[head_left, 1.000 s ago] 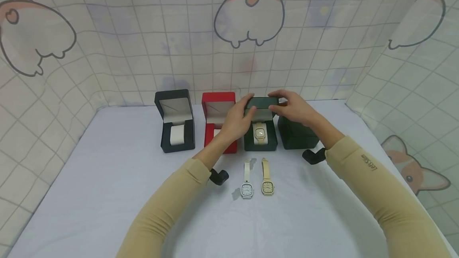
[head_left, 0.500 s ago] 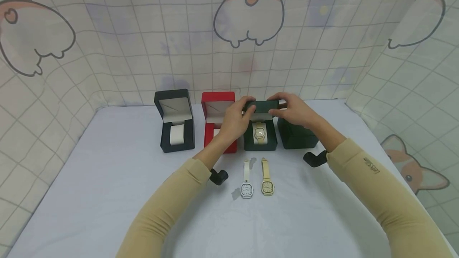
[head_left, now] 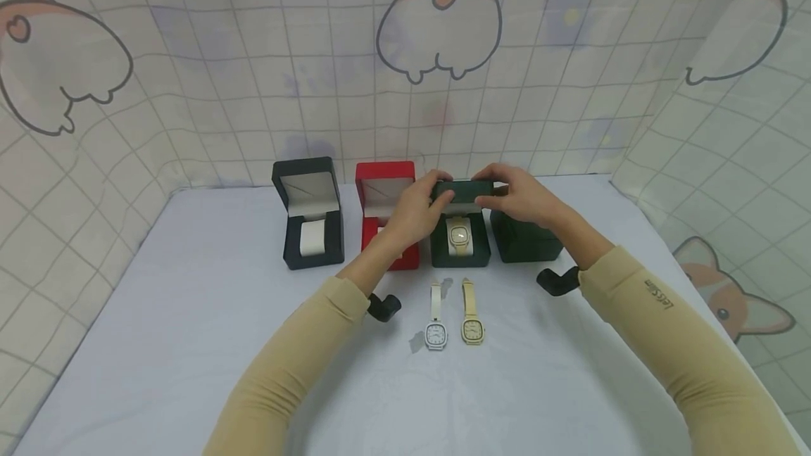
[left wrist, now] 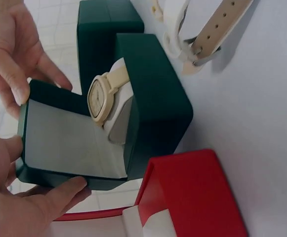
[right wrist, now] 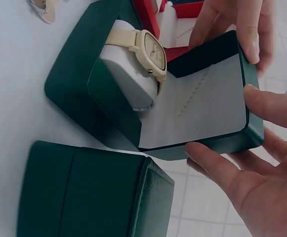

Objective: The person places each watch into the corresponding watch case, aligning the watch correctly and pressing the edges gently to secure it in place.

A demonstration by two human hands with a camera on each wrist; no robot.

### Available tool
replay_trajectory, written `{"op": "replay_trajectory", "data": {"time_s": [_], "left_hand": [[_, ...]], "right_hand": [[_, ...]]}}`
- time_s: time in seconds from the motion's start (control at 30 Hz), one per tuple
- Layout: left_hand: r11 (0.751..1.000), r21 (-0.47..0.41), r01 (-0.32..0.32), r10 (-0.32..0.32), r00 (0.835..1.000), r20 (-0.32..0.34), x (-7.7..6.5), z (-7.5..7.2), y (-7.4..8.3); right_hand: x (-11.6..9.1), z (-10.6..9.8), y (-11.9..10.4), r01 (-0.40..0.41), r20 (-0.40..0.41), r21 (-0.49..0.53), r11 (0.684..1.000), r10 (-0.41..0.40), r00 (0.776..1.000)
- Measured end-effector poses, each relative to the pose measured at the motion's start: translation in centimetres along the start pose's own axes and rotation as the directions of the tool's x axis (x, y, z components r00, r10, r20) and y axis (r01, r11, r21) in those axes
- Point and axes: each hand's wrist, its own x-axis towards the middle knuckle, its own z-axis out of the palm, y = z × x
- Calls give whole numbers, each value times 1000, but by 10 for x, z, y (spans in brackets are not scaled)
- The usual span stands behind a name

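Observation:
An open green watch box (head_left: pixel 484 257) stands with its lid (head_left: pixel 462 191) tilted partly forward. Inside, a cream-yellow wristwatch (head_left: pixel 460 234) is wrapped round a white cushion (right wrist: pixel 128 79). My left hand (head_left: pixel 415 211) holds the lid by its left corner, thumb on the front edge and fingers behind. At the opposite corner my right hand (head_left: pixel 523 192) grips the lid the same way. Both wrist views show the pale inner lining of the lid (left wrist: pixel 69 140) between the hands. The left forearm hides part of the red box (head_left: pixel 385 170).
To the left stand an open dark watch box (head_left: pixel 304 167) and the open red one, each with a white cushion. A closed green box (head_left: pixel 526 239) is close on the right. A white watch (head_left: pixel 436 336) and a yellow watch (head_left: pixel 472 331) lie in front.
The green lid has tipped slightly forward and down, mostly in the first half second, with both hands staying on its corners. The watches and other boxes have not moved.

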Motion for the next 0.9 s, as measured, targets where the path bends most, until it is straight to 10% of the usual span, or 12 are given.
{"op": "replay_trajectory", "data": {"time_s": [0.9], "left_hand": [[997,48,-59,59,998,19,-9,0,-5]], "right_hand": [[-10,9,3,-17,-56,-161,987,9,998]]}}
